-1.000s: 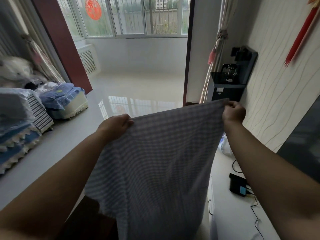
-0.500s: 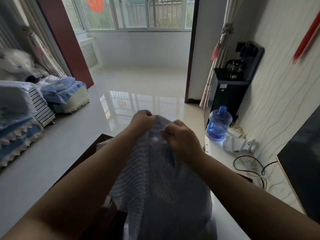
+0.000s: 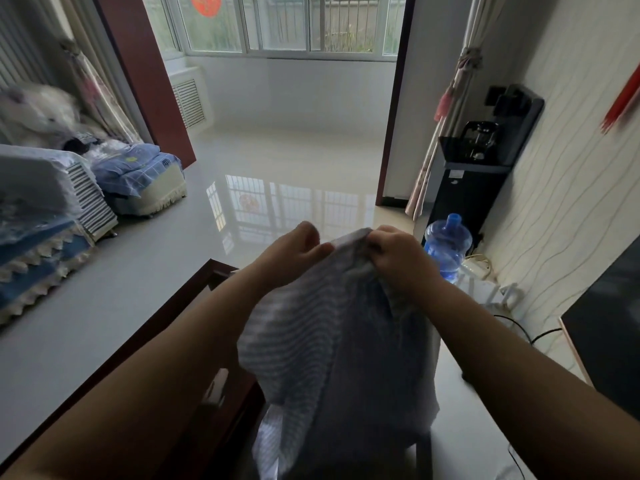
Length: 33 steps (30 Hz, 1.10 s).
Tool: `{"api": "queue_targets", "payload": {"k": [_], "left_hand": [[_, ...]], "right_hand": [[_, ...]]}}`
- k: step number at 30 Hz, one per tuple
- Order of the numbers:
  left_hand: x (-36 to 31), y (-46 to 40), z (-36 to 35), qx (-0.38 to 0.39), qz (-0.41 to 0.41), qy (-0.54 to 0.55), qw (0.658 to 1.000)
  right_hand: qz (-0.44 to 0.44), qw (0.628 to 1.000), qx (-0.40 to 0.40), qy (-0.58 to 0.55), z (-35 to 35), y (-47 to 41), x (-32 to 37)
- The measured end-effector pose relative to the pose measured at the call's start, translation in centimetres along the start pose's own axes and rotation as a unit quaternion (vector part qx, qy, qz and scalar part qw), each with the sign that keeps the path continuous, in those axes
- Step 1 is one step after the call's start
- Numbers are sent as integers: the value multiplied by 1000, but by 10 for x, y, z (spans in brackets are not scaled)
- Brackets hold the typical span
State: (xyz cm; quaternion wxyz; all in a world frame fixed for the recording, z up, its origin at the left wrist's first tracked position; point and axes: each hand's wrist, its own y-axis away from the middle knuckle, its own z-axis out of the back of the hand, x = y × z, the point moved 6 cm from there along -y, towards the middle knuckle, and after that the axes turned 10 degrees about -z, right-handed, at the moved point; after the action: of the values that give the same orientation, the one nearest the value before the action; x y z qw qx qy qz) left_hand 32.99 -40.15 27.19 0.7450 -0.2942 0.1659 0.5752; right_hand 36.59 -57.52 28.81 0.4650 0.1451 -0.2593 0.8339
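Two hands hold one checked cloth (image 3: 329, 341) up in the air, close in front of the person, with nothing beneath carrying it. It hangs over the gap between the corner of a dark wooden table (image 3: 194, 303) on the left and the edge of a white cabinet top (image 3: 464, 431) on the right. The right hand (image 3: 401, 259) has its fingers curled tight round the bunched top edge. The left hand (image 3: 294, 251) is just beside it, with thumb and bent fingers pinching the same edge.

The cloth looks thin, light and limp. It drapes in soft folds, sags under its own weight and will not keep a shape by itself. It is not fragile, but it is likely to slide and crease. Its corners and hemmed top edge are the best places to hold it, pinched firmly so the layers stay aligned. A blue water jug (image 3: 448, 244) stands on the floor beyond, well apart.
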Motion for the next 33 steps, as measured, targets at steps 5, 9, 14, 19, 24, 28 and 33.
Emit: {"api": "queue_targets", "payload": {"k": [5, 9, 14, 19, 24, 28, 33], "left_hand": [[66, 38, -9, -15, 80, -37, 996], [87, 43, -13, -62, 113, -129, 983], [103, 52, 4, -34, 200, -266, 942], [39, 17, 104, -226, -15, -280, 933], [49, 5, 109, 8, 53, -300, 952], [84, 34, 104, -24, 131, -302, 944], [85, 54, 100, -238, 73, -118, 961]], "right_hand": [[-21, 993, -120, 2, 41, -12, -11], [-23, 986, -164, -13, 58, -22, -12], [-59, 976, -210, -18, 73, -25, -28], [-198, 964, -179, 13, 78, -18, -92], [-230, 952, -203, -1, 84, -15, -113], [-218, 945, -243, -24, 87, -19, -104], [-275, 935, -221, -47, 83, -25, -112]]}}
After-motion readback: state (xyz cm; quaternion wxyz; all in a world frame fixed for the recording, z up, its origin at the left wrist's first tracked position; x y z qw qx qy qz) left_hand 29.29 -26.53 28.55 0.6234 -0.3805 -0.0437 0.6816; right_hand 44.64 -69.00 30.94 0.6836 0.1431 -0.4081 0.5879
